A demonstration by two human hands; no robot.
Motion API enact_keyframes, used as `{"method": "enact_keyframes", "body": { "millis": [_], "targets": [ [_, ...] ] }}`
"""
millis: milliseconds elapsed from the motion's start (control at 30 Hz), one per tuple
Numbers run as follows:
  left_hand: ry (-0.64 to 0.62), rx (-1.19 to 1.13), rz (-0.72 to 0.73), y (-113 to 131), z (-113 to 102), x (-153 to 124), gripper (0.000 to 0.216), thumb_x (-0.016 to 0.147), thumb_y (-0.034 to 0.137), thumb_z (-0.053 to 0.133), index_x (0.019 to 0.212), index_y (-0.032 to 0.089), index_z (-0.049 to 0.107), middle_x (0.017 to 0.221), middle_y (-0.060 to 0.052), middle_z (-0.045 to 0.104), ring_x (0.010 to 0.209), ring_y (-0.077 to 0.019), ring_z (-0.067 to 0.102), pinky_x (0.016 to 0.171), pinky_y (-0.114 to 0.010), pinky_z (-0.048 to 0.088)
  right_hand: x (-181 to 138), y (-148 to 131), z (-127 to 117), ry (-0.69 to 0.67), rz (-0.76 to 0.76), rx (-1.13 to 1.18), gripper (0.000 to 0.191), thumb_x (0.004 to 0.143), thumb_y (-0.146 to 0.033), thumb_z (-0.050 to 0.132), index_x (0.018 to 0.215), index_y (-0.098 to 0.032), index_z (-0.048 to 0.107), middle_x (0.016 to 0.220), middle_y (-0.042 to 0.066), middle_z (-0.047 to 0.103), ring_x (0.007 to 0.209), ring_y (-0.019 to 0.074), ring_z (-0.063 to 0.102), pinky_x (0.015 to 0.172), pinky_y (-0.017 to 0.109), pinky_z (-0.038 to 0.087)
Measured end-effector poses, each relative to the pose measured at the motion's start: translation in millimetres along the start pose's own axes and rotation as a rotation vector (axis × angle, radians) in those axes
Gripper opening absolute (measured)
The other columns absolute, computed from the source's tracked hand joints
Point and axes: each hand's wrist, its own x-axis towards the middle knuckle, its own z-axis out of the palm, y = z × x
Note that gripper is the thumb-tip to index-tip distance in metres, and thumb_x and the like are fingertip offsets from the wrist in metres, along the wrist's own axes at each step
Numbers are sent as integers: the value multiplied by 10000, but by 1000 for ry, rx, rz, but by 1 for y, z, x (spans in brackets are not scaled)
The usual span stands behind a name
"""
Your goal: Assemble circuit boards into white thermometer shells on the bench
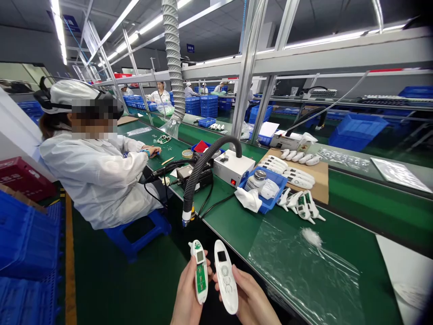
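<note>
Two white device shells are held up side by side in front of me, just off the bench's near edge. My left hand (187, 284) grips an opened thermometer half (203, 295), whose green circuit board and small grey screen face me. My right hand (248, 289) has its fingers round a white front cover (224, 271) with a dark display window and round buttons. The two parts are close together but apart. Fingers behind both pieces are partly hidden.
Beyond my hands, a black flexible hose (203, 167) arches down from a white box (233, 164). A blue tray (280, 180) holds a jar and white cloths. More thermometer halves (304, 205) lie beside cardboard (320, 180). Clear plastic film (304, 271) covers the bench. A co-worker (98, 176) sits left.
</note>
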Motion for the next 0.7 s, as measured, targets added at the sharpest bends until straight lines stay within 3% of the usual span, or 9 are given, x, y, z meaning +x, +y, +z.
{"method": "enact_keyframes", "body": {
  "millis": [100,233,467,700],
  "targets": [
    [-6,81,32,-7,9,-4,460,654,461,780,1006,187,669,889,-49,692,799,-181,653,706,-251,512,-6,-8,2,-38,-90,-175,456,779,-525,674,1034,-152,727,955,113,708,879,235,647,812,320,490],
    [-177,255,150,-19,21,-5,373,727,399,739,1025,196,642,996,-75,701,962,-222,643,824,-273,499,-11,-12,-3,50,-265,-438,491,726,-492,733,1121,-203,703,1092,100,673,1039,279,600,964,367,439],
    [-175,267,204,-39,41,-8,526,699,408,756,1141,171,598,1071,-127,690,1021,-274,635,853,-314,510,-18,-7,-18,117,-362,-488,412,782,-408,706,1161,-250,684,1025,88,626,932,249,611,832,329,512],
    [-271,382,130,-56,38,-2,483,743,421,716,1145,172,617,1148,-143,668,1080,-270,614,934,-330,491,-31,-14,-26,162,-445,-618,384,811,-431,662,1139,-235,700,941,92,623,821,228,601,736,310,520]
  ]
}}
